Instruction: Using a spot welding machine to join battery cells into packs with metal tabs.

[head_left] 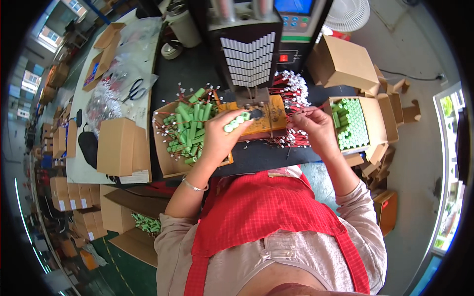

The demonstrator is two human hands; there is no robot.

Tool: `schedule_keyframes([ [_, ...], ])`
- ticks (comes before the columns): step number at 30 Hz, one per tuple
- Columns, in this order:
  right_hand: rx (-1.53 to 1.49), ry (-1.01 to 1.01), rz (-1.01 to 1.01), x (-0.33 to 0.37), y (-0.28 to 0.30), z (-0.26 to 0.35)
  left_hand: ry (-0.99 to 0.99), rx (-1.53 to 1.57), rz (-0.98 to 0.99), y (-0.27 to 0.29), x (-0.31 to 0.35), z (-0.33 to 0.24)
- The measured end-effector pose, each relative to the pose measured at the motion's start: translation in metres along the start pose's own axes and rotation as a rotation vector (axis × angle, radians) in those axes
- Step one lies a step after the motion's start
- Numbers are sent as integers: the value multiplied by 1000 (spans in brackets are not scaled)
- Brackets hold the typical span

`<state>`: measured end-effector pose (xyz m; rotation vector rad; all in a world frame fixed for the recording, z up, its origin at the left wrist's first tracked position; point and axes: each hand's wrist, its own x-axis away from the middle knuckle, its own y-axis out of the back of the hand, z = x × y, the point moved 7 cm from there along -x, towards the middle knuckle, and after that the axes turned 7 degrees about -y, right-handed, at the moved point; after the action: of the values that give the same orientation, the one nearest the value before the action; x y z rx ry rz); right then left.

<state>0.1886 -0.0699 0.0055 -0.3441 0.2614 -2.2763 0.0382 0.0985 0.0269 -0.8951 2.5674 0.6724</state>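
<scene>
My left hand (217, 138) is closed around several green cylindrical battery cells (234, 123), their pale ends facing up, against an orange block (276, 116) under the head of a spot-welding machine (249, 59). To the right of the block, my right hand (318, 129) pinches a thin red wire lead (299, 113). Beneath and beyond that hand spread many red-and-white wire leads (292, 88) with white plugs. Left of my left hand, a cardboard box (170, 167) holds green cells with wires attached. At the right, another carton (371, 148) holds green cells packed upright.
A control unit (295, 22) with a blue screen stands behind. On the white side table (81, 167) lie scissors (134, 90), plastic bags and a carton (122, 148). A low box (123, 212) on the floor holds more green cells. A white fan (348, 14) is at the back right.
</scene>
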Motion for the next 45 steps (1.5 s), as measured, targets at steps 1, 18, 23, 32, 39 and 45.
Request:
schedule_keyframes([
  [1,-70,-44,9,-4,-7,-9,-11,-21,6,-5,-3,2],
  [18,-151,-122,30,-31,-59,-27,-51,-173,37,-13,-13,-1],
  [23,-82,-88,15,-33,-62,-21,-8,-210,60,-11,-17,-5],
  [32,1168,911,-189,16,-76,56,-21,-227,87,-9,-10,-11],
  [39,871,456,315,3,-61,33,436,423,158,-5,8,2],
  [45,549,212,380,10,-71,15,471,672,-64,-5,6,6],
])
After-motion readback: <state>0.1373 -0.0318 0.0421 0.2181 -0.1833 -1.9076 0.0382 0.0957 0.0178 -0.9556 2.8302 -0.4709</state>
